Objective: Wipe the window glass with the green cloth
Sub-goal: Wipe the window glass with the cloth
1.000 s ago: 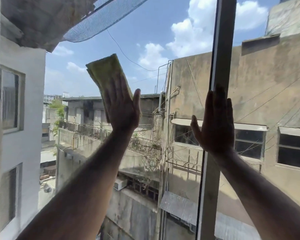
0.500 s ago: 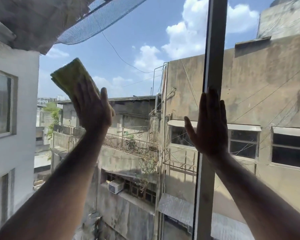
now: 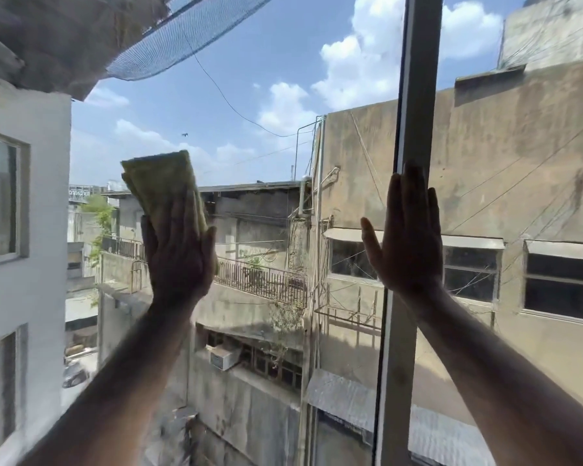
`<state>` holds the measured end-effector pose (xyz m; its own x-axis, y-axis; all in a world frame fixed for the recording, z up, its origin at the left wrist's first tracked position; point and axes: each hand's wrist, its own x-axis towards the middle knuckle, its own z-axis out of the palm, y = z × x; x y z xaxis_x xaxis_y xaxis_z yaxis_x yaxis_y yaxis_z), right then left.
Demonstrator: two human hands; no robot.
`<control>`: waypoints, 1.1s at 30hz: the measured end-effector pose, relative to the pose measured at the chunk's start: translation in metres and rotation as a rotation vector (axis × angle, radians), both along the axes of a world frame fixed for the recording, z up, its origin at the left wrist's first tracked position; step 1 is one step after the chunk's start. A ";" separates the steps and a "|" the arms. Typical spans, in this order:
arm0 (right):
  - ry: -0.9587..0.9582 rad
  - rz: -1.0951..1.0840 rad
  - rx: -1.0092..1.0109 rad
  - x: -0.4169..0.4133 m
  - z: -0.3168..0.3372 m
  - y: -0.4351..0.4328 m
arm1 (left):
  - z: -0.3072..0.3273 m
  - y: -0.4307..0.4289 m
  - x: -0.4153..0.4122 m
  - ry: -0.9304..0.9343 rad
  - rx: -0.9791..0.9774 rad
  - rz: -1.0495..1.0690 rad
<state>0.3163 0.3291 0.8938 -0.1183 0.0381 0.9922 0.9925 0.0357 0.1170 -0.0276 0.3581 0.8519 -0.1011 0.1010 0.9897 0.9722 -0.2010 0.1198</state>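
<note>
A folded green cloth (image 3: 160, 181) is pressed flat against the window glass (image 3: 249, 95) under my left hand (image 3: 179, 257), whose palm and fingers cover its lower half. Its upper end sticks out above my fingertips. My right hand (image 3: 408, 237) lies flat with fingers together and thumb spread, resting on the vertical window frame bar (image 3: 418, 79) and the glass beside it. It holds nothing.
The grey frame bar runs top to bottom right of centre and splits the glass into two panes. Through the glass I see concrete buildings, a railing, netting overhead and sky.
My left hand swept the cloth left, then back right and lower on the pane. My right hand stayed on the frame bar.
</note>
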 end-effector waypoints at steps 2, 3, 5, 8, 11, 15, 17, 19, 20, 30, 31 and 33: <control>0.006 0.003 -0.009 -0.002 0.000 0.001 | 0.047 0.002 -0.022 -0.361 -0.043 -0.012; 0.007 0.006 -0.011 -0.001 0.000 0.001 | 0.072 0.003 -0.019 -0.474 -0.041 -0.041; 0.004 0.007 -0.013 -0.001 0.000 0.002 | 0.105 0.001 0.008 -0.492 -0.034 -0.066; -0.002 -0.006 0.008 0.000 0.000 0.003 | 0.092 0.002 0.067 -0.114 -0.019 -0.042; -0.004 -0.007 0.019 0.000 -0.001 0.002 | 0.047 -0.001 0.102 0.205 -0.071 -0.074; 0.006 -0.004 -0.002 0.000 0.000 0.001 | -0.001 -0.016 0.094 0.371 -0.131 -0.082; 0.007 -0.014 -0.008 0.000 0.000 0.001 | -0.003 -0.026 0.084 0.428 -0.127 -0.098; 0.008 -0.007 -0.007 0.001 0.000 0.001 | 0.012 -0.034 0.074 0.459 -0.055 -0.125; 0.005 0.000 -0.008 0.001 0.000 0.002 | 0.024 -0.037 0.070 0.463 -0.014 -0.132; 0.006 0.030 -0.024 0.002 0.000 0.004 | 0.098 -0.052 0.062 0.239 -0.142 -0.068; 0.005 0.031 -0.040 0.001 0.001 0.002 | 0.099 -0.054 0.063 0.218 -0.176 -0.042; -0.004 0.033 -0.088 0.001 0.001 -0.004 | 0.101 -0.059 0.068 0.205 -0.197 0.005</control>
<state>0.3178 0.3253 0.8945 -0.1253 0.1217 0.9846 0.9901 0.0785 0.1163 0.0406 0.2995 0.9527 0.0986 0.2936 0.9508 0.9811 -0.1887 -0.0434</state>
